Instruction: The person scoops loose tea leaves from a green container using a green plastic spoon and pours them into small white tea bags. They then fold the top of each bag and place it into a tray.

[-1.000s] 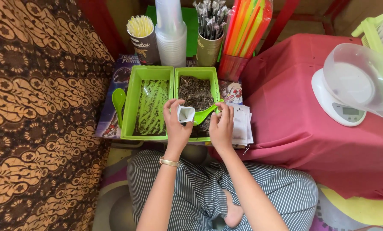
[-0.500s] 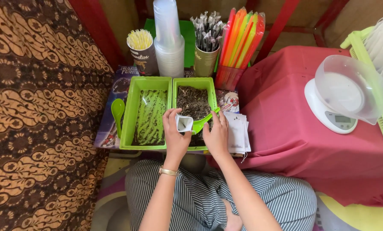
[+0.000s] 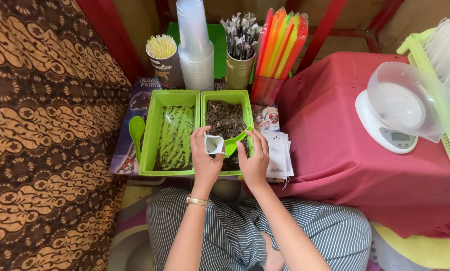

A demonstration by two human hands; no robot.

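Cups and straws stand behind trays; left hand grips sachet, right hand grips scoop.

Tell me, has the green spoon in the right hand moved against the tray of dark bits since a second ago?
No. The green spoon in the right hand sits over the tray of dark bits, beside the small white bag in the left hand, as before.

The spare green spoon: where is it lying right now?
In the head view, the spare green spoon lies left of the left green tray, apart from both hands.
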